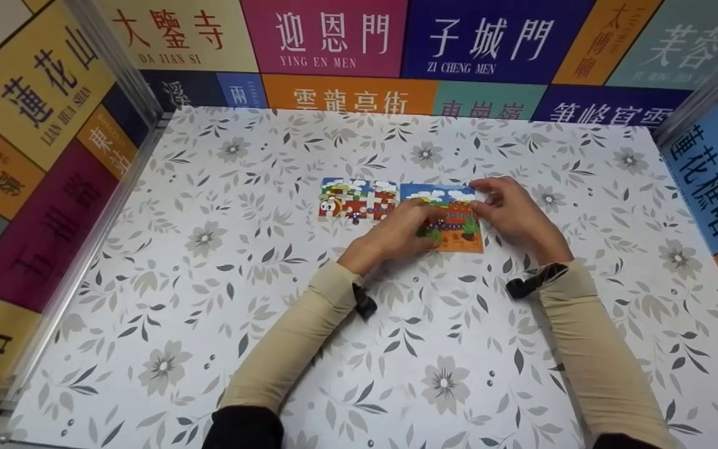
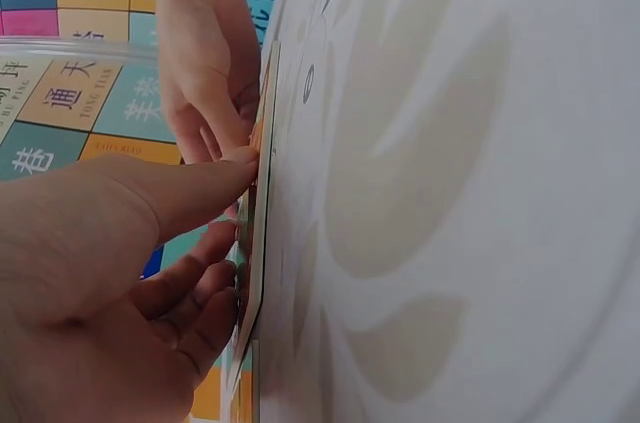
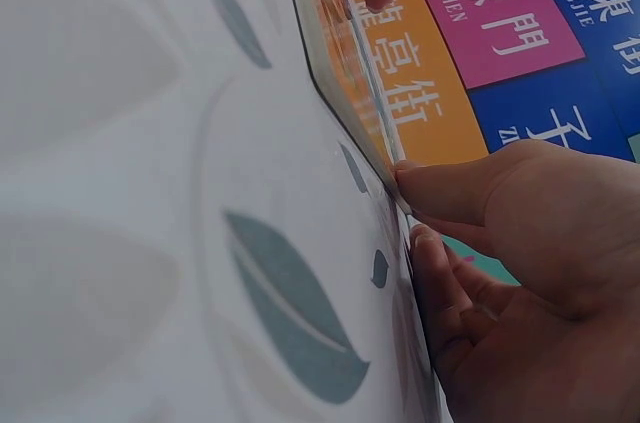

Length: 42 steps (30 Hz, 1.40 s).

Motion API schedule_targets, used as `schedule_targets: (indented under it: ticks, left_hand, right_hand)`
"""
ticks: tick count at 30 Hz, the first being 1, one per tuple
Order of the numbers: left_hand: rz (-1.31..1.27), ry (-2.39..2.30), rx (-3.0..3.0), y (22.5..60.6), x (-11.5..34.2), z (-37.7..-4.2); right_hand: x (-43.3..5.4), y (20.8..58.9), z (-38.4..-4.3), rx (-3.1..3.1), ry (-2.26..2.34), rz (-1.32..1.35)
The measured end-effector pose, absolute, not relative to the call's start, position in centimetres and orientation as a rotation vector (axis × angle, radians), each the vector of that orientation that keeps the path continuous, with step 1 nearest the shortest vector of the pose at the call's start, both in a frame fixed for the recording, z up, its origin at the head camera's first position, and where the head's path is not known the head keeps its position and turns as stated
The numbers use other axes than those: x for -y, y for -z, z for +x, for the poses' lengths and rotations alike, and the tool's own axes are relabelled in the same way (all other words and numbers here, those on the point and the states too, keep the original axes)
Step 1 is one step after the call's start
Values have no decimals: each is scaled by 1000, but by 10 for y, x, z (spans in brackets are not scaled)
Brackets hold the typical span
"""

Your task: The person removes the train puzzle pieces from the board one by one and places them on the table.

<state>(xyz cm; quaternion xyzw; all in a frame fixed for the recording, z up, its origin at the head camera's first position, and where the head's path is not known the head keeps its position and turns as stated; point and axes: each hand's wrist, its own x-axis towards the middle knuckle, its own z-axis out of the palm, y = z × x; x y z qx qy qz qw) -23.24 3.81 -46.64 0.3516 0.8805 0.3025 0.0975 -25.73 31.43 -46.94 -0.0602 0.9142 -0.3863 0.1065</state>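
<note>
A cartoon picture board (image 1: 459,240) with blue sky, a red figure and orange ground lies on the table. My left hand (image 1: 399,227) reaches over its left half, with thumb and fingertips touching its face; that part of the picture is hidden. At the board's right edge is my right hand (image 1: 512,209), index finger by the upper corner and thumb lower down. The right wrist view shows the right thumb (image 3: 445,188) against the board's edge. Just left of the board sits a partly joined jigsaw (image 1: 359,199) with a round-eyed face, red pieces and an uneven lower edge.
The white table (image 1: 259,374) has a grey leaf and flower print. Colourful panels with large written characters (image 1: 334,37) stand behind it and along both sides. A metal rail (image 1: 85,249) runs beside the left edge. Black straps (image 1: 365,304) are on both wrists.
</note>
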Motion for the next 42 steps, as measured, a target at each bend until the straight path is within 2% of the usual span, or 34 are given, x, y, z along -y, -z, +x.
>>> schedule_targets:
  ticks: [4, 18, 32, 42]
  left_hand:
    - [994, -860, -2623, 465, -39, -231]
    - [1127, -859, -2620, 466, -37, -232]
    - [1140, -818, -2635, 466, -30, -231]
    - [1172, -946, -2630, 464, -19, -232]
  right_hand:
    - [-314, 470, -258, -2702, 1131, -186]
    - [-316, 471, -258, -2711, 1127, -227]
    - [-317, 475, -260, -2719, 1124, -214]
    - [-316, 474, -260, -2713, 1130, -221]
